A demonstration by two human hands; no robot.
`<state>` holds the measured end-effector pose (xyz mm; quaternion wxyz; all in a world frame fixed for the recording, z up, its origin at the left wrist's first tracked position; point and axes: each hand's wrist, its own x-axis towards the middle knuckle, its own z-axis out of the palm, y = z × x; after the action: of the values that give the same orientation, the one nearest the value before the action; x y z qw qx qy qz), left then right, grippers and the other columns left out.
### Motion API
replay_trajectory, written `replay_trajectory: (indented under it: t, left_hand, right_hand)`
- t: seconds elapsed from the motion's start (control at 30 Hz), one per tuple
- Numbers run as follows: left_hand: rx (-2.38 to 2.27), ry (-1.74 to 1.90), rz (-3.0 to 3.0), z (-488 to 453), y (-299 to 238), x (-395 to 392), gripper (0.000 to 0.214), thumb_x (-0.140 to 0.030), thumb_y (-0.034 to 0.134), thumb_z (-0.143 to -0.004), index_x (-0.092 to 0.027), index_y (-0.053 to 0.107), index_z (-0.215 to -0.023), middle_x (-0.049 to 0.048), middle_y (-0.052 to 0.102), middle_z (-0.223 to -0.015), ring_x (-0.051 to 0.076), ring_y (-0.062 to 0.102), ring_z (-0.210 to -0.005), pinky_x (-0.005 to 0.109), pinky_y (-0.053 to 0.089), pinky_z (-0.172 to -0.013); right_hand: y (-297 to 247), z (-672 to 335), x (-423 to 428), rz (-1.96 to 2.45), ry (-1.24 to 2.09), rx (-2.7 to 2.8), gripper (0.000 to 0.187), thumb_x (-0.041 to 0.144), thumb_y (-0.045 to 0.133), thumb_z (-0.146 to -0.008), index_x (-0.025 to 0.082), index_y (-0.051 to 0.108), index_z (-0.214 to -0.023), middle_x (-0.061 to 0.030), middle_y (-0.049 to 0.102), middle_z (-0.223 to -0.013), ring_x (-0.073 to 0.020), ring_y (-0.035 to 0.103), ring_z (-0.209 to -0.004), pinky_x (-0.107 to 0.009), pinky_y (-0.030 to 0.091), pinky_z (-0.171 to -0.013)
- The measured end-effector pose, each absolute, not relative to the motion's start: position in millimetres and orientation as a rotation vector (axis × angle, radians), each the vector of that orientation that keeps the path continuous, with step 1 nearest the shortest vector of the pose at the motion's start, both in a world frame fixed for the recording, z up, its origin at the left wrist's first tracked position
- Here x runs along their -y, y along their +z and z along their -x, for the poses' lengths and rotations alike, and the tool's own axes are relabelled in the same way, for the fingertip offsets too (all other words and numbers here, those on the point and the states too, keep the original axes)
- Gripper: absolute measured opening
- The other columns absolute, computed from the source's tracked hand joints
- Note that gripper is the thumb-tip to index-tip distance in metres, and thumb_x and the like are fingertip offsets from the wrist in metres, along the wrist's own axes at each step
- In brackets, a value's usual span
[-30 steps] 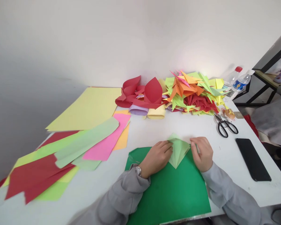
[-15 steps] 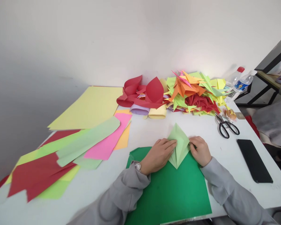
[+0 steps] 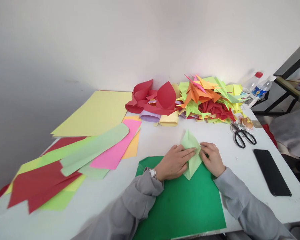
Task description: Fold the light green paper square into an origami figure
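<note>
A light green folded paper [image 3: 193,163], diamond-shaped with creases along its length, rests partly on a dark green sheet [image 3: 185,206] and partly on the white table. My left hand [image 3: 176,161] lies across the paper from the left, its index and middle fingers stretched out and touching the surface near the right corner. At that right corner, my right hand [image 3: 212,158] has its thumb and fingers closed on the paper's edge. The left fingers cover part of the folds.
Coloured paper pieces [image 3: 42,183] and a large yellow sheet [image 3: 97,113] spread leftward. Along the wall sit red paper shapes [image 3: 165,98] and a heap of folded paper [image 3: 207,100]. Scissors [image 3: 242,135], a black phone [image 3: 272,171] and plastic bottles [image 3: 258,89] are at right.
My left hand has slid rightward over the light green paper, its fingertips moving from the middle crease to near the right corner. My right hand stays at that edge.
</note>
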<state>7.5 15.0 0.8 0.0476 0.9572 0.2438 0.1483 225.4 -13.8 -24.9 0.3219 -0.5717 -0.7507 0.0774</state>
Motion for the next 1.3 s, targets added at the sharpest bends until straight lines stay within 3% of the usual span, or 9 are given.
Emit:
replay_trajectory:
  t: [0.17, 0.33, 0.57, 0.77, 0.97, 1.1, 1.3]
  left_hand:
    - [-0.749, 0.447, -2.947, -9.8, -0.2, -16.1, 0.046, -0.019, 0.044, -0.086, -0.015, 0.050, -0.132, 0.0078, 0.051, -0.139, 0.024, 0.045, -0.086, 0.040, 0.036, -0.075]
    - [-0.736, 0.464, -2.922, -11.6, -2.5, -19.3, 0.046, -0.020, 0.048, -0.081, -0.015, 0.053, -0.126, 0.0115, 0.050, -0.139, 0.025, 0.047, -0.086, 0.041, 0.040, -0.075]
    - [-0.731, 0.553, -2.849, -10.4, -4.9, -26.7, 0.044, -0.012, 0.046, -0.076, -0.009, 0.057, -0.119, 0.0159, 0.053, -0.132, 0.027, 0.053, -0.094, 0.044, 0.044, -0.086]
    - [-0.963, 0.741, -2.756, -23.9, -16.7, -38.4, 0.027, -0.014, 0.040, -0.089, -0.011, 0.063, -0.103, 0.0149, 0.064, -0.116, 0.023, 0.061, -0.099, 0.040, 0.049, -0.089]
    - [-1.118, 0.737, -2.761, -36.9, -20.5, -44.1, 0.023, -0.015, 0.043, -0.090, -0.009, 0.062, -0.101, 0.0180, 0.064, -0.115, 0.025, 0.061, -0.098, 0.041, 0.050, -0.088]
    - [-1.209, 0.684, -2.770, -35.9, -13.6, -43.5, 0.023, -0.017, 0.043, -0.090, -0.009, 0.061, -0.101, 0.0199, 0.057, -0.125, 0.027, 0.057, -0.099, 0.044, 0.048, -0.088]
    - [-1.352, 0.495, -2.829, -35.1, -8.4, -42.1, 0.031, -0.026, 0.046, -0.090, -0.010, 0.058, -0.114, 0.0181, 0.054, -0.132, 0.030, 0.053, -0.100, 0.044, 0.044, -0.084]
  right_hand:
    - [-25.9, -222.7, 13.7, 1.516, 0.162, 1.983, 0.023, 0.027, 0.049, -0.091, 0.022, 0.069, -0.100, -0.0091, 0.065, -0.111, -0.0255, 0.056, -0.105, -0.045, 0.044, -0.089]
    - [-25.6, -220.0, 15.1, 1.523, 0.114, 2.036, 0.028, 0.028, 0.047, -0.092, 0.022, 0.063, -0.114, -0.0095, 0.063, -0.115, -0.0264, 0.054, -0.108, -0.043, 0.043, -0.088]
    - [-23.2, -217.7, 15.8, 1.506, 0.084, 2.123, 0.032, 0.026, 0.042, -0.096, 0.019, 0.059, -0.122, -0.0087, 0.062, -0.124, -0.0258, 0.050, -0.114, -0.044, 0.041, -0.094]
    - [-20.3, -216.6, 15.9, 1.522, 0.086, 2.145, 0.030, 0.029, 0.043, -0.097, 0.019, 0.061, -0.118, -0.0088, 0.062, -0.124, -0.0259, 0.050, -0.113, -0.043, 0.041, -0.093]
    - [-19.2, -215.8, 16.8, 1.534, 0.065, 2.159, 0.031, 0.030, 0.041, -0.098, 0.019, 0.062, -0.117, -0.0085, 0.061, -0.125, -0.0253, 0.050, -0.113, -0.042, 0.042, -0.094]
    - [-19.0, -215.6, 17.5, 1.541, 0.052, 2.182, 0.033, 0.030, 0.040, -0.098, 0.016, 0.062, -0.119, -0.0091, 0.061, -0.126, -0.0256, 0.049, -0.115, -0.042, 0.041, -0.095]
    - [-20.6, -214.3, 18.6, 1.545, -0.005, 2.237, 0.036, 0.030, 0.038, -0.098, 0.018, 0.058, -0.127, -0.0086, 0.059, -0.130, -0.0263, 0.048, -0.118, -0.043, 0.041, -0.096]
